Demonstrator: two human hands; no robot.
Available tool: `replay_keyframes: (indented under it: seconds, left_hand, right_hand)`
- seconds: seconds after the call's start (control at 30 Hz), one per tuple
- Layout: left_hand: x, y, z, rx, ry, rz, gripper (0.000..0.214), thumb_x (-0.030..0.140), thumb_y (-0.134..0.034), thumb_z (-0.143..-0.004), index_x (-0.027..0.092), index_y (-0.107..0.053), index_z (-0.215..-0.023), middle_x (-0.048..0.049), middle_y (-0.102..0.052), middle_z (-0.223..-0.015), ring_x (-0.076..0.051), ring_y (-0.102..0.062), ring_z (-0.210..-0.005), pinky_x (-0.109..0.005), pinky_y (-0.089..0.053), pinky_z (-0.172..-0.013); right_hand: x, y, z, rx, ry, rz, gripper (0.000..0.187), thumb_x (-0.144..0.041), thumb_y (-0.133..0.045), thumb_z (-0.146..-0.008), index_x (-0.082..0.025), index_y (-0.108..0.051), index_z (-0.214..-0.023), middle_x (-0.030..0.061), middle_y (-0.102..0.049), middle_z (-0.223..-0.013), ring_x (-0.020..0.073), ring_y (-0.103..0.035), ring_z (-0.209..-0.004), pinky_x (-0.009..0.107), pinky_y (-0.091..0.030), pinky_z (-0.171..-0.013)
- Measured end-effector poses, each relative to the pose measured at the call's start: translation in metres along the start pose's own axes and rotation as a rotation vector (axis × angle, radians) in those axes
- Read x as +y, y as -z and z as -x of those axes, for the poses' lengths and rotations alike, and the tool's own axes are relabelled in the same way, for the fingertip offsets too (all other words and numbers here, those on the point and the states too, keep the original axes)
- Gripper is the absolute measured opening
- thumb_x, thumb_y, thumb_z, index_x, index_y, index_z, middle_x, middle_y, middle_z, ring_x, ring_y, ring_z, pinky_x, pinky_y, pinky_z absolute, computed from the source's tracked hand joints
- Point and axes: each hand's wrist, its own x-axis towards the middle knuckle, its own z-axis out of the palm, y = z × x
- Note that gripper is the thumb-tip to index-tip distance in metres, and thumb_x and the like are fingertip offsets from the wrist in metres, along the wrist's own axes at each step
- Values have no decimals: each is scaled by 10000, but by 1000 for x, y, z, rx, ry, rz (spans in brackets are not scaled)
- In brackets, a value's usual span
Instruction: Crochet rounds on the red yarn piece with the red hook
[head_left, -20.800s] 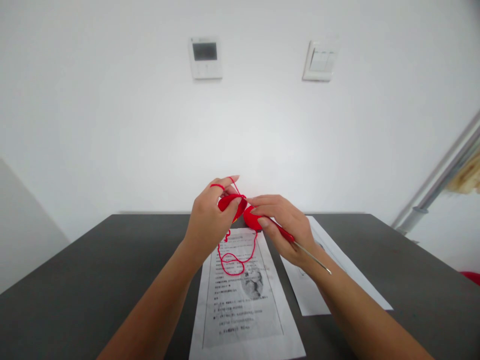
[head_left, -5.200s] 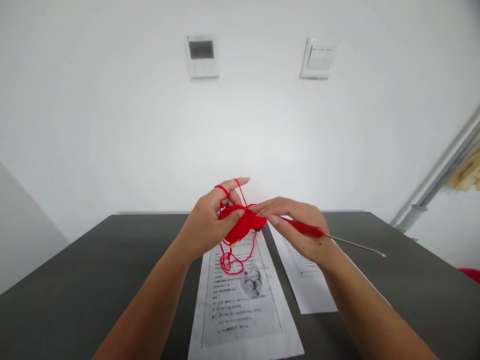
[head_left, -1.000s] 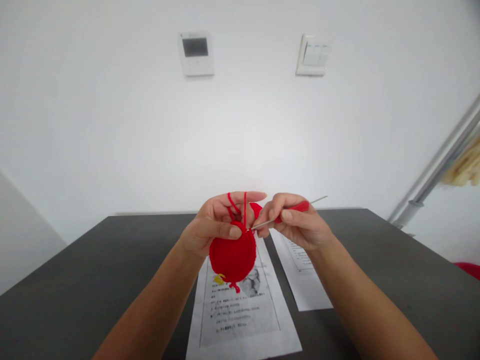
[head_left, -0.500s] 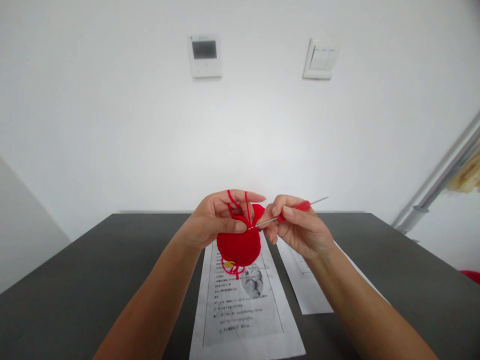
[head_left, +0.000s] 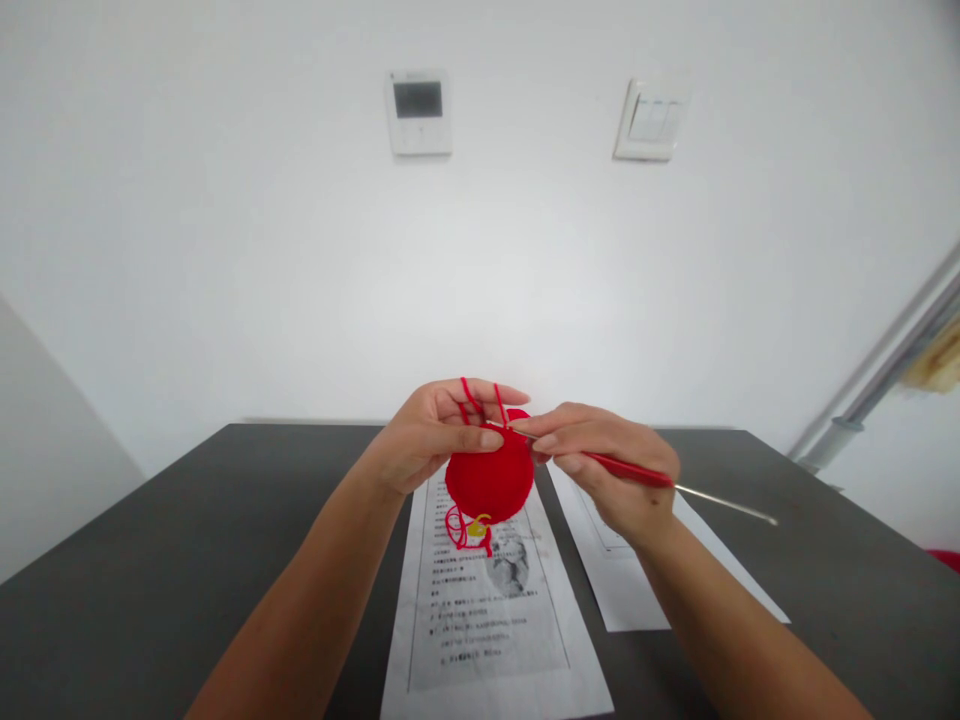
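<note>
A round red crochet piece (head_left: 491, 485) hangs over the printed sheet, its top edge pinched between the thumb and fingers of my left hand (head_left: 446, 430). Red yarn (head_left: 499, 402) loops over the raised index finger of that hand. My right hand (head_left: 611, 460) grips a crochet hook (head_left: 634, 472) with a red handle and metal shafts at both ends. Its front shaft lies at the piece's top edge; the tip is partly hidden by yarn and fingers. Below the piece dangle loose red yarn tails (head_left: 456, 525) and a small yellow thing (head_left: 478, 526) too small to name.
On the dark table (head_left: 300, 500) lie a printed sheet (head_left: 495, 640) with a grey picture and a second paper (head_left: 622, 600) under my right forearm. The white wall behind carries a small panel with a screen (head_left: 418, 110) and a switch plate (head_left: 652, 120). A grey pipe (head_left: 862, 400) runs at the right.
My right hand has turned, so the hook's rear end now points down to the right instead of up. The hook's front end has moved left along the crochet piece's top edge.
</note>
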Motion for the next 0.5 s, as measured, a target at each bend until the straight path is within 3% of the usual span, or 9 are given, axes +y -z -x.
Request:
replay_keyframes:
  seconds: [0.17,0.3,0.5]
  left_hand:
    - [-1,3,-1,-63,44,65,315,103,-821,-637,159,-761,-941,-35,-773,-784,-122,-706,-684,-200,-542,-656]
    - [-2,3,-2,-71,44,55,297,105,-813,-666,160,-757,-953,-38,-778,-805,-121,-711,-708,-201,-542,-677]
    - [-3,3,-5,18,35,-44,409,139,-842,-640,160,-731,-1034,-43,-771,-840,-131,-702,-759,-230,-533,-731]
  right_hand:
    - [0,-1,-7,-70,221,252,225,-105,-595,-915,-205,-704,-1084,112,-742,-1118,205,-695,-1021,390,-591,-825]
    - [0,-1,-9,-101,256,323,233,-112,-566,-931,-213,-674,-1111,109,-750,-1089,202,-705,-1010,396,-597,-815]
    - [3,0,-5,-96,247,407,236,-76,-593,-901,-188,-658,-1098,119,-747,-1047,200,-703,-988,369,-593,-797]
